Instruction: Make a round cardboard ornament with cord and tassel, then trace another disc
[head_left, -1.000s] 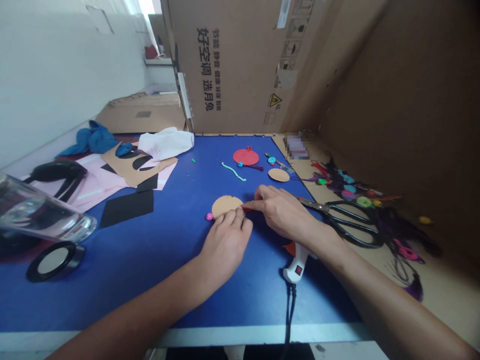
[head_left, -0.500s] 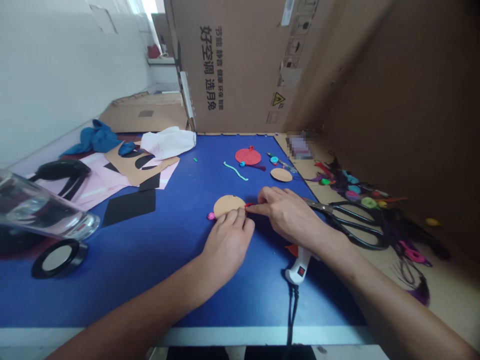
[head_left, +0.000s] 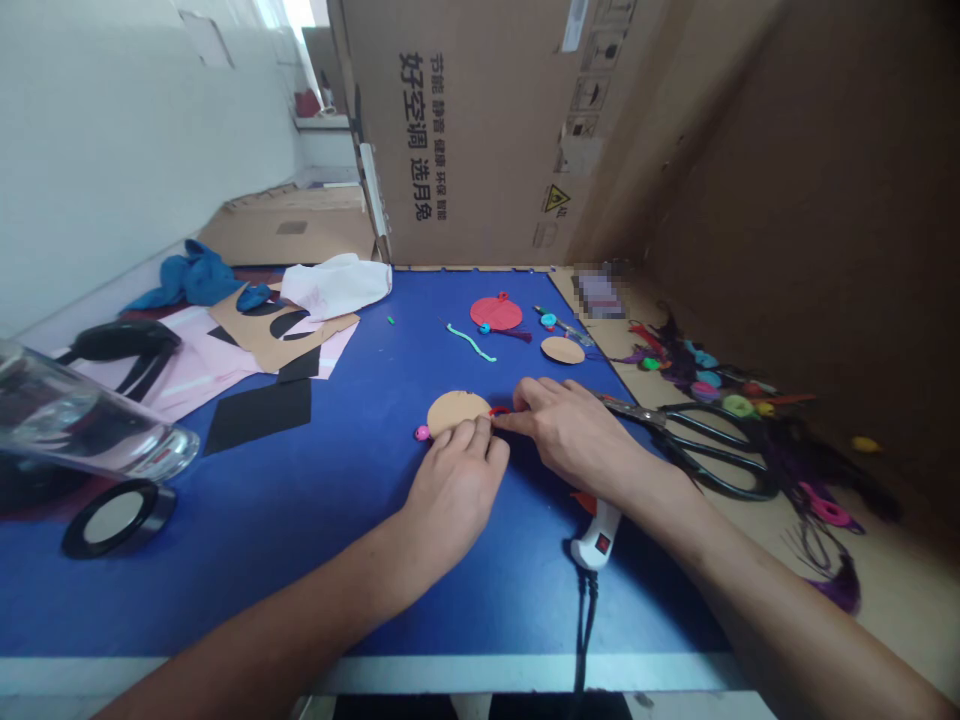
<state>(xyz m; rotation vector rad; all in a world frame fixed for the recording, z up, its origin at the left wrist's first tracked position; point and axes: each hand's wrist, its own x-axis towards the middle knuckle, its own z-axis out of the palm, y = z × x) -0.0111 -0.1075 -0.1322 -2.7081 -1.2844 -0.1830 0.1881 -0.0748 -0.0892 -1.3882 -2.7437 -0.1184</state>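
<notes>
A round tan cardboard disc (head_left: 454, 403) lies on the blue tabletop, its near part hidden under the fingers of my left hand (head_left: 457, 485). That hand is bent over the disc and pins it down. At the disc's left edge sits a pink bead (head_left: 422, 433). A small red cord loop (head_left: 499, 410) sticks out from the right edge. My right hand (head_left: 574, 430) presses the cord's base with a stretched index finger, the other fingers curled in; its thumb is hidden. Below the right wrist lies a white hot glue gun (head_left: 596, 540), partly covered by the forearm.
Black-handled scissors (head_left: 712, 455) lie to the right, near beads and tassels (head_left: 705, 380). Farther back are a red disc (head_left: 496, 313), a second tan disc (head_left: 562, 349) and a green strip (head_left: 471, 342). At left stand a clear glass (head_left: 97, 420) and a black tape roll (head_left: 120, 515).
My right hand has shifted very slightly, and more of the red cord loop shows above its index finger. My left hand and the disc stay in place.
</notes>
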